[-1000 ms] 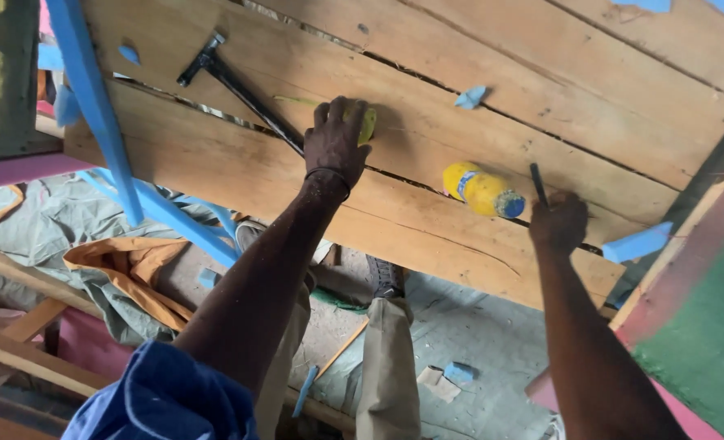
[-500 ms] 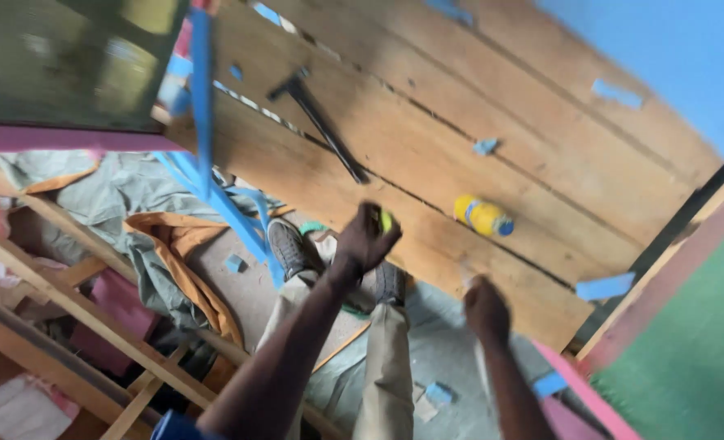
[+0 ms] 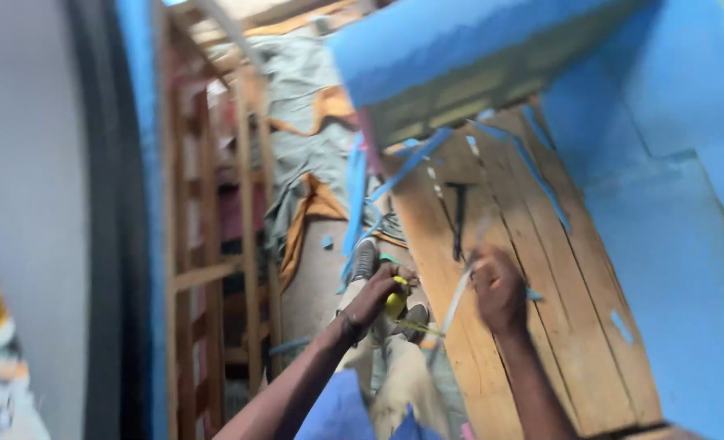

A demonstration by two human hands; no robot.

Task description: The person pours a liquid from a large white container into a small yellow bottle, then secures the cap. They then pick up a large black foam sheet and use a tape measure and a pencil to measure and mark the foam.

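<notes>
My left hand (image 3: pixel 377 295) grips a small yellow tape measure (image 3: pixel 395 304) just off the left edge of the wooden plank surface (image 3: pixel 533 342). A pale tape blade (image 3: pixel 453 303) runs from it up to my right hand (image 3: pixel 499 289), which is closed around the blade's end above the planks. The right hand is blurred. A black hammer (image 3: pixel 460 213) lies on the planks just beyond my right hand.
Blue foam sheets (image 3: pixel 672 163) cover the right side and the top. Blue strips (image 3: pixel 354 204) hang off the planks' edge. My shoes (image 3: pixel 365 259) stand on the floor below, beside grey-and-orange cloth (image 3: pixel 309 130). Wooden frames (image 3: pixel 215 244) stand at the left.
The view has swung round strongly. My left hand lifted the yellow tape measure off the planks, and both hands have come together with the tape drawn out between them.
</notes>
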